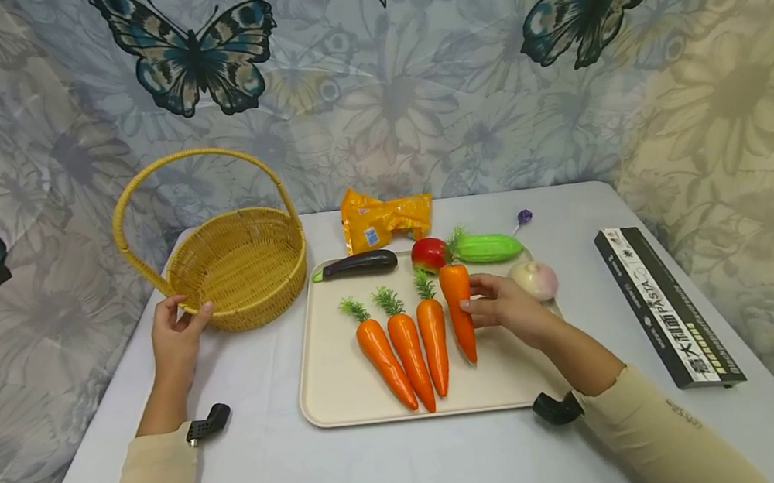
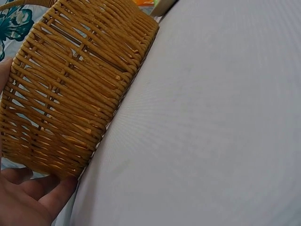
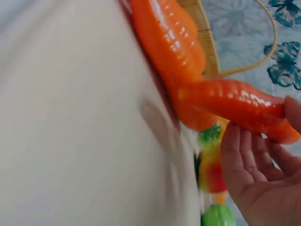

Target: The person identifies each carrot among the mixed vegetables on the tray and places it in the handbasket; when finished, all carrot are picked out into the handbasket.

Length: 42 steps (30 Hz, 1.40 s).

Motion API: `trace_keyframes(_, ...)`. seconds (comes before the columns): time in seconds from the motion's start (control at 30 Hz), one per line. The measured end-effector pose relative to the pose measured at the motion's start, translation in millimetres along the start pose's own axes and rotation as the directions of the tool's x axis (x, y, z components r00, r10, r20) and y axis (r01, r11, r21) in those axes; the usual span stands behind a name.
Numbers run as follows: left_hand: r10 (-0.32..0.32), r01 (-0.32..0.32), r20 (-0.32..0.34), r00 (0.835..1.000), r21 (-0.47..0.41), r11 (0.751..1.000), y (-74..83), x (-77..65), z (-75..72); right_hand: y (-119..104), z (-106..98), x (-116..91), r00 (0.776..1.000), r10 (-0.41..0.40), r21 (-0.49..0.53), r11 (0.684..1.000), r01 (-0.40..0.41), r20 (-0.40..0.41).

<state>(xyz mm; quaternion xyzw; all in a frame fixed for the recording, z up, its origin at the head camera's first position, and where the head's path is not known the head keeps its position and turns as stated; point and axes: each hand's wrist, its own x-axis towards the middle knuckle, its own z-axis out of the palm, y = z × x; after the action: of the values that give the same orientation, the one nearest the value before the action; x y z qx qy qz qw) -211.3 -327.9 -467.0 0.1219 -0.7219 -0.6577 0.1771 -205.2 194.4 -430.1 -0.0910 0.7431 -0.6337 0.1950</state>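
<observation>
My right hand [image 1: 505, 306] pinches an orange carrot [image 1: 458, 304] with a green leafy top between thumb and fingers. In the right wrist view this carrot [image 3: 235, 103] hangs above the tray surface, its tip pointing toward the other carrots. Three more carrots [image 1: 408, 352] lie side by side on the cream tray [image 1: 332, 394]. At the left, my left hand [image 1: 177, 335] holds the near left side of a yellow wicker basket [image 1: 260, 308] with a tall arched handle. The left wrist view shows fingers [image 2: 59, 195] against the basket's woven wall; nothing shows inside it in the head view.
Along the tray's far side lie an eggplant [image 1: 361, 264], a red fruit [image 1: 428, 254], a green vegetable [image 1: 489, 247] and an onion [image 1: 536, 281]. An orange packet [image 1: 385, 220] and a purple lollipop [image 1: 524, 217] sit behind. A black pasta box [image 1: 669, 307] lies right.
</observation>
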Motion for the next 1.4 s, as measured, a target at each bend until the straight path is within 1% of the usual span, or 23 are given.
trace_keyframes(0.07, -0.008, 0.008, 0.008, 1.0, -0.001, 1.0, 0.0, -0.5, 0.6, -2.5, 0.8, 5.0, 0.999, -0.043, 0.063, 0.997, 0.044, -0.006)
trace_keyframes(0.23, 0.006, -0.006, 0.02, 1.0, 0.003, 1.0, -0.2, 0.2, 1.8, -13.4, 8.2, 23.4, 0.994, -0.11, 0.131, 0.985, 0.11, -0.005)
trace_keyframes(0.3, 0.013, -0.014, 0.018, 1.0, 0.011, 1.0, -0.7, 1.1, 1.4, -19.2, 13.7, 33.0, 0.993, -0.118, 0.163, 0.98, 0.116, 0.003)
trace_keyframes(0.4, 0.015, -0.016, 0.011, 1.0, 0.016, 1.0, -1.5, 1.4, -0.1, -27.1, 24.1, 48.2, 0.996, -0.094, 0.201, 0.975, 0.091, 0.007)
trace_keyframes(0.57, 0.029, -0.029, 0.001, 1.0, -0.007, 1.0, -2.9, 2.8, 0.4, -36.6, 37.8, 70.2, 0.999, -0.053, 0.216, 0.975, 0.051, 0.003)
trace_keyframes(0.67, 0.025, -0.025, 0.006, 1.0, 0.001, 1.0, -5.2, 2.2, -1.6, -40.0, 46.3, 83.2, 0.998, -0.065, 0.218, 0.974, 0.058, 0.024)
trace_keyframes(0.8, 0.018, -0.019, 0.032, 0.999, 0.033, 0.999, -8.3, 1.8, -4.8, -43.5, 57.7, 101.3, 0.997, -0.064, 0.222, 0.974, 0.052, 0.047)
trace_keyframes(0.9, 0.023, -0.025, 0.06, 0.998, 0.037, 0.999, -9.3, 2.9, -5.0, -47.0, 66.3, 114.1, 0.997, -0.042, 0.214, 0.976, 0.028, 0.058)
trace_keyframes(1.03, 0.032, -0.036, 0.084, 0.996, 0.041, 0.999, -9.5, 4.2, -6.8, -53.3, 82.6, 130.1, 0.995, -0.013, 0.202, 0.979, -0.007, 0.099)
trace_keyframes(1.1, 0.03, -0.034, 0.085, 0.996, 0.051, 0.998, -9.3, 4.2, -7.5, -57.2, 91.5, 137.5, 0.992, 0.001, 0.204, 0.979, -0.027, 0.125)
trace_keyframes(1.27, 0.006, -0.011, 0.082, 0.997, 0.061, 0.998, -10.0, 2.9, -7.5, -65.5, 111.9, 154.8, 0.985, 0.004, 0.176, 0.984, -0.035, 0.173)
trace_keyframes(1.4, 0.015, -0.02, 0.078, 0.997, 0.069, 0.997, -10.9, 3.0, -5.8, -70.3, 126.0, 165.9, 0.978, 0.0, 0.161, 0.986, -0.034, 0.21)
